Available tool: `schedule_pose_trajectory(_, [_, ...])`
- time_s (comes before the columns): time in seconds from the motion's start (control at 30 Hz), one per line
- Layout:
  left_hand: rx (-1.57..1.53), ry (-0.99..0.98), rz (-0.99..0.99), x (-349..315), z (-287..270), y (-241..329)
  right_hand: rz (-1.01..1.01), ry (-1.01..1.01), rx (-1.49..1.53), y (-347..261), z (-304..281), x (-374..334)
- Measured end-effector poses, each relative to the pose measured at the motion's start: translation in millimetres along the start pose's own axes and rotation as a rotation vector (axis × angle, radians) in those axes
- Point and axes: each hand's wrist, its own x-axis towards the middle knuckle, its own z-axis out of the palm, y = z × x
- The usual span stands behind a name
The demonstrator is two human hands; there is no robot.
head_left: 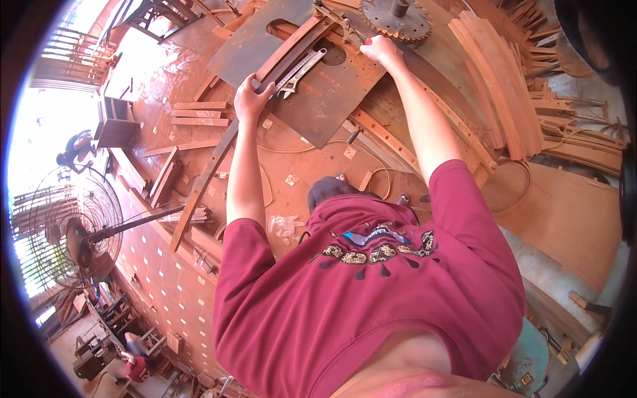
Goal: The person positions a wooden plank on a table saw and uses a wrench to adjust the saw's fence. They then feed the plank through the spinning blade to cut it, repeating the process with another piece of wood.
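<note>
My left hand [251, 99] is closed around the near end of a wooden jig, where a long, dark, curved wooden strip [209, 174] runs beneath it toward the lower left. At the jig's far end is a metal toggle clamp [338, 20]. My right hand [381, 50] closes on the clamp's handle, whose red tip shows at the fingers. Between my hands an adjustable wrench [302, 73] lies on the dark metal plate [322, 109]. Close beyond my right hand, a toothed circular cutter [398, 23] sits on an upright spindle.
Curved boards [501, 86] are stacked at the right. A large fan [76, 232] stands at the left. Short wooden pieces [199, 114] and a crumpled plastic bag [285, 227] lie on the dusty floor. Another person [136, 366] is far off at the lower left.
</note>
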Motion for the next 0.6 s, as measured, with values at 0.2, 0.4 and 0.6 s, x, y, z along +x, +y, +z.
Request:
schedule_pose_trajectory(0.2, [0.024, 0.144, 0.085, -6, 8, -2, -0.096, 0.000, 0.029, 3, -9, -12])
schedule_pose_trajectory(0.4, [0.030, 0.172, 0.165, -36, 17, 14, -0.080, -0.005, 0.012, 28, -21, -39])
schedule_pose_trajectory(0.6, [0.027, 0.259, 0.248, -86, 36, 36, -0.110, 0.062, 0.033, 78, -28, -75])
